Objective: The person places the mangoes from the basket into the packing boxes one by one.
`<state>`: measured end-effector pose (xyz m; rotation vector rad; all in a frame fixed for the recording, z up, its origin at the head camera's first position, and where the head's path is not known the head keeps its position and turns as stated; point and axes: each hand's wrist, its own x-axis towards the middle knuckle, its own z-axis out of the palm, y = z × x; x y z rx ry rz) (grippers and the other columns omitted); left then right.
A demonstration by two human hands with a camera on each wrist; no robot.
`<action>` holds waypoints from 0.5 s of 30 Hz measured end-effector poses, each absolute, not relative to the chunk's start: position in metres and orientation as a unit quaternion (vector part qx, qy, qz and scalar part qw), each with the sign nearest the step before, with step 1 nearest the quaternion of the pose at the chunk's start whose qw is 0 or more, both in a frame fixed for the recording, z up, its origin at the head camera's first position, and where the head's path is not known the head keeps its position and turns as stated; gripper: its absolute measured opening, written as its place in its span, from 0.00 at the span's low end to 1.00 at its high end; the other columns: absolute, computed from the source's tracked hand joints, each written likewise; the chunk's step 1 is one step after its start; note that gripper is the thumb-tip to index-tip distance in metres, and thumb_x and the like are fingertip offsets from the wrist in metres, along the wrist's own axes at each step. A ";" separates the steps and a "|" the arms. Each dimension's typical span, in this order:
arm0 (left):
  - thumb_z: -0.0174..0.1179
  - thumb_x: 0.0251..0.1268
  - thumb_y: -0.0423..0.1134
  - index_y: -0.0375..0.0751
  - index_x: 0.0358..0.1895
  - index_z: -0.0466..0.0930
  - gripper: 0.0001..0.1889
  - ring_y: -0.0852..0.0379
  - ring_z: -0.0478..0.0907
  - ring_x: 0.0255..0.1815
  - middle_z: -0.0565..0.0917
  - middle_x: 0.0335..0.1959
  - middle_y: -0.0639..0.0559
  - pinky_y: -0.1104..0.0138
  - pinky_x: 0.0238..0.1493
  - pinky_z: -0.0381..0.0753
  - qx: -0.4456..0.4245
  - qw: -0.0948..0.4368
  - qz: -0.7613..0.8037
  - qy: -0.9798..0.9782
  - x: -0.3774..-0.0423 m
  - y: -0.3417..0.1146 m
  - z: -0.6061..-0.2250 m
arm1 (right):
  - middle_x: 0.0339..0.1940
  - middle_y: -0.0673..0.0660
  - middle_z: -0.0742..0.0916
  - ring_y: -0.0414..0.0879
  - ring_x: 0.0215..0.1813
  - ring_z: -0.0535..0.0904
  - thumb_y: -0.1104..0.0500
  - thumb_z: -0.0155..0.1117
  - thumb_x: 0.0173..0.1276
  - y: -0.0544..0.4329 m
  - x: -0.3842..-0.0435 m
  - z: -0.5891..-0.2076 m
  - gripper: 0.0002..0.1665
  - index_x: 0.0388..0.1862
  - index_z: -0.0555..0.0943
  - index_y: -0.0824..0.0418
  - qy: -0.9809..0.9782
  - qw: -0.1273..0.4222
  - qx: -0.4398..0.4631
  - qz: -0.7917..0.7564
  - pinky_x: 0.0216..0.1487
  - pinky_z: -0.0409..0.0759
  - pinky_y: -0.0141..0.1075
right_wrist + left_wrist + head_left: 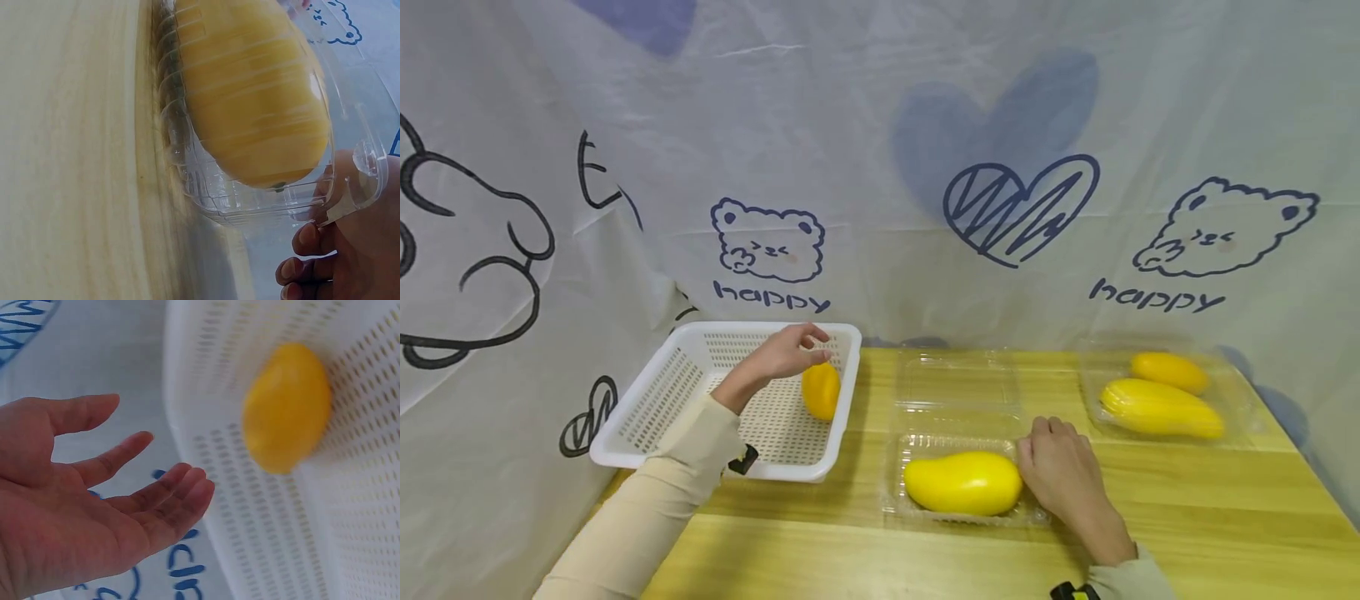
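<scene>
My left hand (786, 352) hovers over the right side of a white plastic basket (847, 367), fingers spread loosely and holding nothing. Beneath it a yellow mango (822, 402) lies against the basket's right wall; the left wrist view shows this mango (287, 409) apart from the fingers. My right hand (1063, 467) pinches the right rim of a clear plastic clamshell container (219, 209) between thumb and curled fingers. A larger yellow mango (962, 483) lies lengthwise in its base, and the container's lid (955, 379) is folded back behind it.
At the right, another clear clamshell (1093, 417) holds a long mango (1161, 408) and a smaller mango (1168, 372). A printed cloth (865, 125) hangs behind and to the left of the wooden table (820, 550).
</scene>
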<state>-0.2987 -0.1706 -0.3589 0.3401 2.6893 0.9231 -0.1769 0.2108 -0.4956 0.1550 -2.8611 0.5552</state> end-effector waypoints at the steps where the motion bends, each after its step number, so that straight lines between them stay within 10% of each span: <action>1: 0.57 0.75 0.41 0.29 0.67 0.73 0.24 0.33 0.73 0.63 0.73 0.65 0.27 0.44 0.61 0.76 0.105 0.153 0.321 0.929 -0.303 -0.171 -0.361 | 0.27 0.56 0.75 0.54 0.32 0.71 0.60 0.50 0.75 0.211 -0.177 -0.495 0.13 0.28 0.72 0.62 -0.974 0.111 0.053 0.190 0.35 0.69 0.47; 15: 0.59 0.73 0.45 0.30 0.73 0.57 0.34 0.30 0.61 0.70 0.62 0.72 0.31 0.44 0.56 0.81 -0.077 0.280 0.384 0.877 -0.330 -0.171 -0.386 | 0.27 0.56 0.74 0.53 0.31 0.70 0.60 0.51 0.74 0.211 -0.177 -0.495 0.12 0.28 0.72 0.61 -0.974 0.112 0.048 0.191 0.35 0.69 0.47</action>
